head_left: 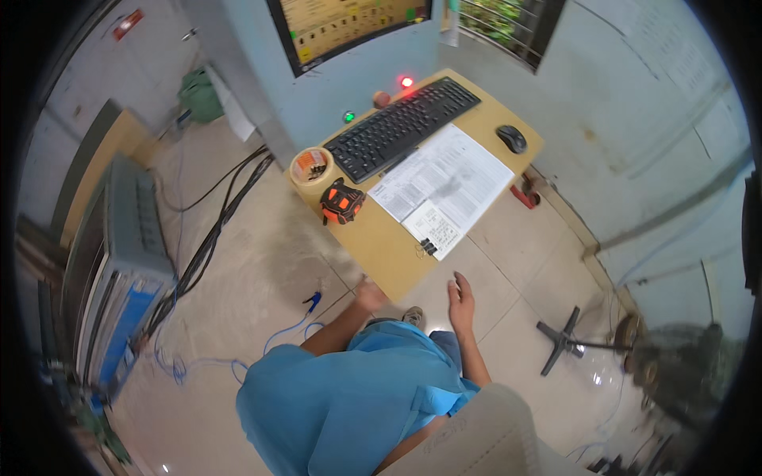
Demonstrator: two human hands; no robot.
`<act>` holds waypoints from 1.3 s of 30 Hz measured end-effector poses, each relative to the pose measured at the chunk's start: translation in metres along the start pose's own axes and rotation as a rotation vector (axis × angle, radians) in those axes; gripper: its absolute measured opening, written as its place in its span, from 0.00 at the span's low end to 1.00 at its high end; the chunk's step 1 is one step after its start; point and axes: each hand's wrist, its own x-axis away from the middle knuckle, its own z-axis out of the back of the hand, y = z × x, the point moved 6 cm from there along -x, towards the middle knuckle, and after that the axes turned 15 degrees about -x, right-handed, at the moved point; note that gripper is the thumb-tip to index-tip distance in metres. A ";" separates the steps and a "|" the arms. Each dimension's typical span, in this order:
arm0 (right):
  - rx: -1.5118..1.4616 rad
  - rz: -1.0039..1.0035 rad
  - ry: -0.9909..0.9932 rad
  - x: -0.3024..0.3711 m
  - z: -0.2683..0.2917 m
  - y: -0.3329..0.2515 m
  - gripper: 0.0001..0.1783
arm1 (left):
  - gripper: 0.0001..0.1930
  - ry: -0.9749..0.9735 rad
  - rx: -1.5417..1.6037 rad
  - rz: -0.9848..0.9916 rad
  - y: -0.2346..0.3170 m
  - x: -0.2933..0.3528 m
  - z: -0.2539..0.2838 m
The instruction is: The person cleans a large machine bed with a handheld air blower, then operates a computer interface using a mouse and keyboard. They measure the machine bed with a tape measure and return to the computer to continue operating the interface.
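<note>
My left hand (370, 293) is at the near left edge of a small wooden desk board (381, 258), its fingers hidden or blurred there. To the right of the near corner, my right hand (462, 297) hangs free of the board with fingers stretched out, holding nothing. Closest to it on the board lie printed sheets (452, 178) with a small handwritten note (433, 225) under a black binder clip (428, 246). An orange and black tape measure (342, 203) rests by the left edge, beside a tape roll (313, 166) with small dark pieces inside.
A black keyboard (402, 127) and mouse (511, 139) lie farther back, below a screen (349, 28). Red (406, 82) and green lights (348, 117) glow behind them. A grey cabinet (135, 222) and cables (214, 230) stand left; a blue air gun (313, 301) and fan (675, 369) are lower.
</note>
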 end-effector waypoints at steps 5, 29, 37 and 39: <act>0.222 0.288 -0.632 -0.017 -0.057 0.022 0.26 | 0.29 0.226 -0.265 0.164 -0.113 -0.069 -0.085; -0.212 0.611 -0.157 -0.300 0.138 -0.196 0.30 | 0.31 1.101 -1.101 0.058 -0.212 0.142 -0.109; 0.437 0.670 -0.400 -0.363 0.048 -0.217 0.37 | 0.22 1.409 -0.363 0.165 -0.363 0.250 -0.051; 0.461 0.718 -0.418 -0.368 0.042 -0.210 0.33 | 0.22 1.451 -0.145 0.134 -0.395 0.255 -0.062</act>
